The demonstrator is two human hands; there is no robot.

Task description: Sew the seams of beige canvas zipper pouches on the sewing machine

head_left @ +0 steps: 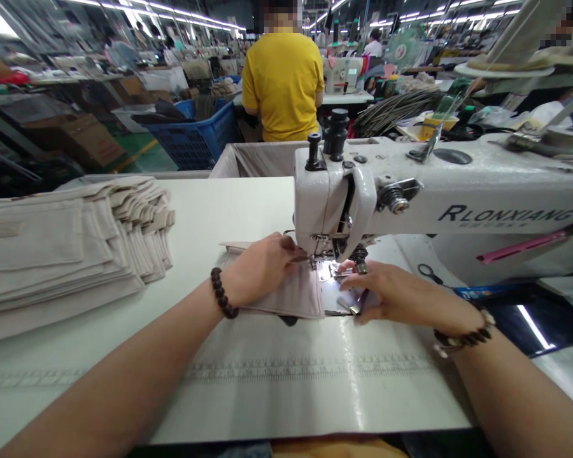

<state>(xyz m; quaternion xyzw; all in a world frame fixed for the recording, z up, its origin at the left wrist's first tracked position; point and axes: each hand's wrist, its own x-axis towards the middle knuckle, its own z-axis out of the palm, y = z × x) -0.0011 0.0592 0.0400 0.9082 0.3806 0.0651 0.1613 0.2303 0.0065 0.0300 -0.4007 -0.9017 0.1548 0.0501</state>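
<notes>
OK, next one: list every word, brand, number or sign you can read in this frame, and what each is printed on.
"RLONXIANG": on the arm of the sewing machine, in dark capitals.
Small line under that brand name: too small to read.
Ruler marks and numbers printed on the table: too blurred to read.
Small label on the top piece of the stacked fabric pieces: unreadable.
Nothing readable on the fabric piece under the hands.

A small beige fabric piece (293,294) lies flat on the white table just in front of the sewing machine (344,197). Its right edge sits under the machine's needle area, brightly lit; its left part is covered by a hand. The cloth looks smooth and rectangular.
</notes>
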